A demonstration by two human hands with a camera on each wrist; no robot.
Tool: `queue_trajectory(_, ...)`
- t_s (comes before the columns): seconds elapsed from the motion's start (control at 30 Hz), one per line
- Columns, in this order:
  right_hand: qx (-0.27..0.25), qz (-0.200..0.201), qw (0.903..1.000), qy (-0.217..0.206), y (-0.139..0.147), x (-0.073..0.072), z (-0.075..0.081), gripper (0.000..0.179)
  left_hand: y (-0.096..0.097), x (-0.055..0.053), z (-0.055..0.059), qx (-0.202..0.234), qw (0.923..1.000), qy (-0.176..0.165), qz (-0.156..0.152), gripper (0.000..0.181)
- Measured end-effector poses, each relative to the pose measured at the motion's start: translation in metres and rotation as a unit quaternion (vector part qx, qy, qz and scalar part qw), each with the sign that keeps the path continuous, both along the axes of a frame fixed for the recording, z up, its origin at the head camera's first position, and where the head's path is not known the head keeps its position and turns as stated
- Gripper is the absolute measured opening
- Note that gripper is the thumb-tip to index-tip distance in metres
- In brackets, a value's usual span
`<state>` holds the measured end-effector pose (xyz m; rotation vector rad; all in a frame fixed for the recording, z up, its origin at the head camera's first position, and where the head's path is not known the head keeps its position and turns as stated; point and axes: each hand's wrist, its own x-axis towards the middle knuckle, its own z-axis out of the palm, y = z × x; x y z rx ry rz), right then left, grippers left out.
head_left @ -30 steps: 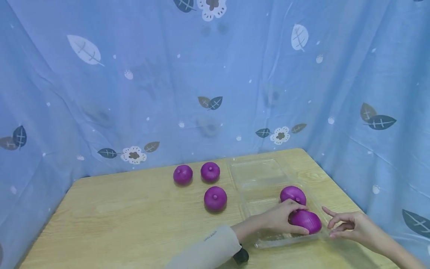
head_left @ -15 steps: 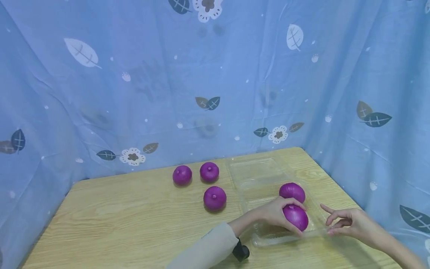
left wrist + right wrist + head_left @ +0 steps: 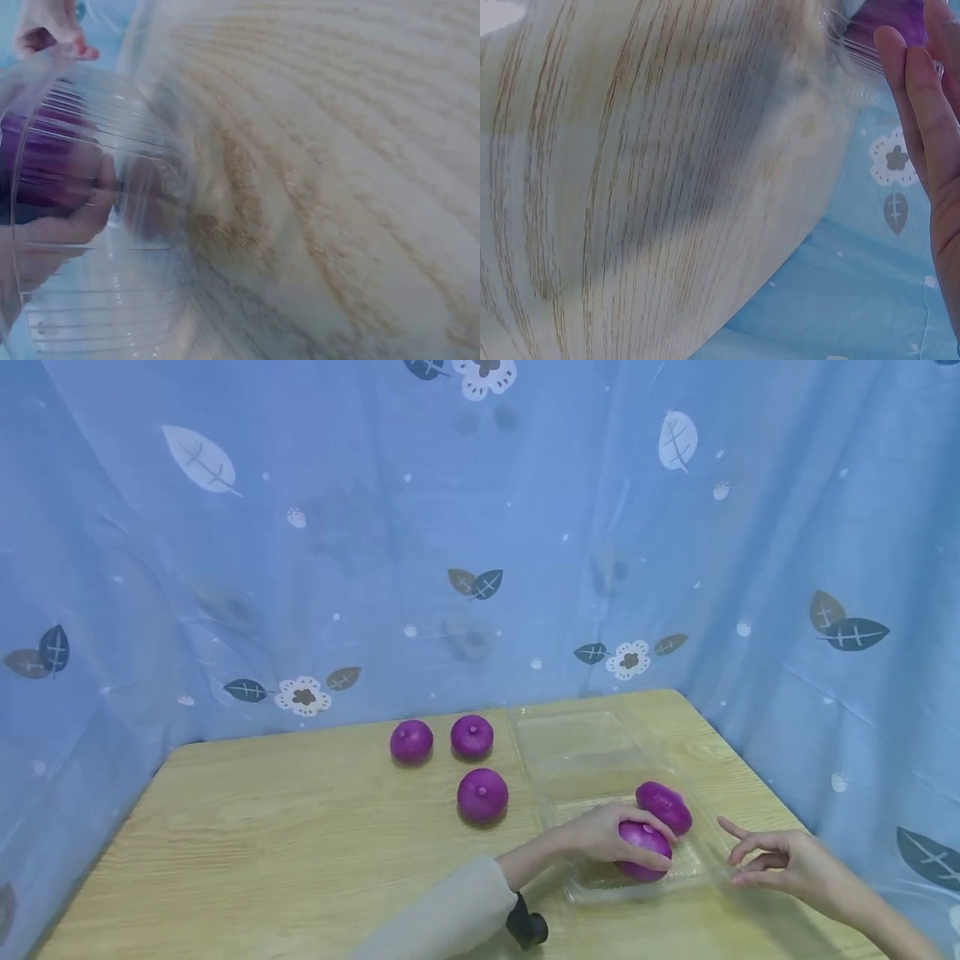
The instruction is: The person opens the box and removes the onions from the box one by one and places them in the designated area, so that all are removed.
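My left hand (image 3: 603, 835) grips a purple onion (image 3: 642, 852) low inside the near part of a clear plastic box (image 3: 600, 895). Behind it in the box, a second purple onion (image 3: 664, 807) lies tipped on its side. Through the box's ribbed wall, the left wrist view shows the held onion (image 3: 52, 154) and my fingers around it. My right hand (image 3: 783, 864) is at the box's right near corner, thumb and bent fingers pinching its rim, with the index finger lifted. In the right wrist view my right fingers (image 3: 930, 97) partly cover the box.
Three more purple onions stand on the wooden table left of the box: one at the back left (image 3: 412, 742), one beside it (image 3: 472, 737), one nearer (image 3: 483, 795). The box's flat clear lid (image 3: 573, 735) lies folded back. A patterned blue curtain (image 3: 390, 527) surrounds the table.
My left hand has moved the gripped onion leftward inside the box. The onion behind it has tipped further onto its side. My right hand stays at the box's corner.
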<state>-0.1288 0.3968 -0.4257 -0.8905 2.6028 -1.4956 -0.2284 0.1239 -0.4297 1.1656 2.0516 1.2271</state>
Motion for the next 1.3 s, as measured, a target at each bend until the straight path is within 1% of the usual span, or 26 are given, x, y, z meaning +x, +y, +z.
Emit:
queue_trajectory(0.1,-0.031,0.019,0.9993,-0.005,0.003,0.002,-0.003,0.025,-0.004,0.001,0.003,0.026,0.9993,-0.003,-0.025,0.030)
queue_trajectory(0.17,-0.033,0.019,0.9993,-0.003,0.004,0.002,-0.004,0.026,-0.009,0.002,0.007,0.044,0.9987,-0.010,-0.023,0.030)
queue_trajectory(0.23,-0.031,0.018,0.9994,-0.004,0.004,0.000,-0.005,0.026,-0.016,0.002,0.011,0.061,0.9978,-0.027,-0.004,0.030)
queue_trajectory(0.27,-0.027,0.015,0.9995,-0.004,0.004,-0.001,-0.006,0.026,-0.020,0.002,0.013,0.068,0.9966,-0.045,0.010,0.030)
queue_trajectory(0.33,-0.022,0.014,0.9996,-0.006,0.003,-0.002,-0.006,0.026,-0.027,0.003,0.017,0.087,0.9908,-0.097,0.039,0.035)
queue_trajectory(0.4,-0.026,0.015,0.9995,-0.006,0.002,-0.001,-0.006,0.027,-0.033,0.004,0.021,0.105,0.9827,-0.138,0.065,0.043)
queue_trajectory(0.43,-0.027,0.015,0.9995,-0.005,0.001,-0.002,-0.006,0.027,-0.036,0.004,0.024,0.113,0.9790,-0.152,0.076,0.046)
queue_trajectory(0.5,-0.028,0.014,0.9995,-0.004,-0.001,-0.003,-0.005,0.027,-0.044,0.003,0.029,0.125,0.9742,-0.162,0.094,0.051)
queue_trajectory(0.57,-0.025,0.011,0.9996,-0.001,-0.003,-0.005,-0.004,0.025,-0.052,0.000,0.034,0.130,0.9739,-0.153,0.107,0.051)
queue_trajectory(0.7,-0.026,0.012,0.9996,-0.005,-0.003,-0.006,-0.003,0.022,-0.066,-0.002,0.039,0.132,0.9767,-0.109,0.129,0.049)
queue_trajectory(0.77,-0.027,0.017,0.9995,-0.007,-0.001,-0.004,-0.003,0.022,-0.071,-0.001,0.040,0.129,0.9784,-0.079,0.141,0.050)
queue_trajectory(0.8,-0.026,0.019,0.9995,-0.007,0.001,-0.002,-0.003,0.023,-0.074,-0.001,0.040,0.128,0.9785,-0.070,0.146,0.051)
queue_trajectory(0.87,-0.025,0.022,0.9994,-0.002,0.002,-0.002,-0.004,0.025,-0.083,0.000,0.041,0.121,0.9783,-0.053,0.159,0.051)
queue_trajectory(0.93,-0.017,0.017,0.9997,0.003,0.004,-0.001,-0.004,0.026,-0.093,0.002,0.042,0.109,0.9771,-0.044,0.177,0.052)
queue_trajectory(1.03,-0.007,0.011,0.9999,0.005,0.005,0.000,-0.004,0.025,-0.114,0.006,0.042,0.094,0.9751,-0.046,0.196,0.051)
queue_trajectory(1.1,-0.002,0.013,0.9999,0.005,0.003,0.000,-0.005,0.025,-0.131,0.009,0.041,0.093,0.9732,-0.055,0.203,0.050)
queue_trajectory(1.23,-0.004,0.020,0.9998,0.009,0.001,-0.002,-0.006,0.025,-0.164,0.011,0.036,0.117,0.9685,-0.085,0.203,0.049)
queue_trajectory(1.3,-0.002,0.018,0.9998,0.006,0.001,-0.003,-0.005,0.025,-0.179,0.010,0.034,0.123,0.9677,-0.091,0.201,0.049)
